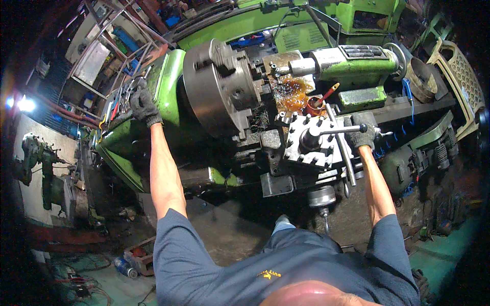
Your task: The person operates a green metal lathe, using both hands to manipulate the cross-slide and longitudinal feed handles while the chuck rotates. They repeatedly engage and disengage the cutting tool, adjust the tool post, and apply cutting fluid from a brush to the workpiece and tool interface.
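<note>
At the left, my left hand [144, 106] in a dark grey glove reaches over the green headstock [171, 76] of a lathe. Its fingers curl by a heap of hand tools [118, 102] on top; what they close on is hard to make out. To the right of the square tool post [309, 140], my right hand [361, 135], gloved alike, lies beside the tool post's lever [337, 129] and a long metal bar [343, 148]. Its fingers are mostly hidden. Between my arms sits the large steel chuck [217, 89], with metal shavings [259, 118] below its jaws.
Behind the tool post, a red pot [315, 105] with a brush [331, 92] stands by an oily brown patch [293, 94]. The green tailstock [357, 69] is at the right, near a beige plastic chair [462, 86]. A blue can [125, 267] lies on the floor at lower left.
</note>
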A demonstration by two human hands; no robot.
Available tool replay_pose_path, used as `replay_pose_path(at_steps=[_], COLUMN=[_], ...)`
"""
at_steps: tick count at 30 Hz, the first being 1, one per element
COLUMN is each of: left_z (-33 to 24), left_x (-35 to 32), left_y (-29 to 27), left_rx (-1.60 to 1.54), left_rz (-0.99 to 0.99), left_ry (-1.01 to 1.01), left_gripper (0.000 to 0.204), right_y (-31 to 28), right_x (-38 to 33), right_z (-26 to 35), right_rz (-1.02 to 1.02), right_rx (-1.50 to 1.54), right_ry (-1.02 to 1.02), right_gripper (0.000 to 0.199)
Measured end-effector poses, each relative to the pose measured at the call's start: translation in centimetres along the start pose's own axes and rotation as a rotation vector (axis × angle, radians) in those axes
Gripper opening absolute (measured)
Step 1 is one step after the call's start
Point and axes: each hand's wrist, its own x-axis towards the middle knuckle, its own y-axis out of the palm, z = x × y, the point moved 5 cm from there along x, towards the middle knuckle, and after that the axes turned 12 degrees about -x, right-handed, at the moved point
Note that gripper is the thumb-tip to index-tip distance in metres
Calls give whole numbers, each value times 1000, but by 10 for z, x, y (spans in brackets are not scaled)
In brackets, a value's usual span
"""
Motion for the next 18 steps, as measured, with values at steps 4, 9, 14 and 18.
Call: replay_pose_path(at_steps=[4, 9, 14, 18], left_z=[5, -1, -2, 4], left_x=[2, 1, 2, -2], left_y=[-6, -2, -4, -4], left_rx=[12, 29, 45, 27], left_rz=[-38, -7, 6, 10], left_ry=[33, 24, 25, -30], left_gripper=[33, 39, 39, 36], right_y=[-2, -5, -1, -4], right_x=[1, 0, 1, 0], right_z=[4, 4, 3, 3], right_rz=[65, 64, 59, 47], right_rx=[-15, -53, -24, 28], right_ry=[12, 27, 18, 10], right_gripper=[36, 36, 35, 35])
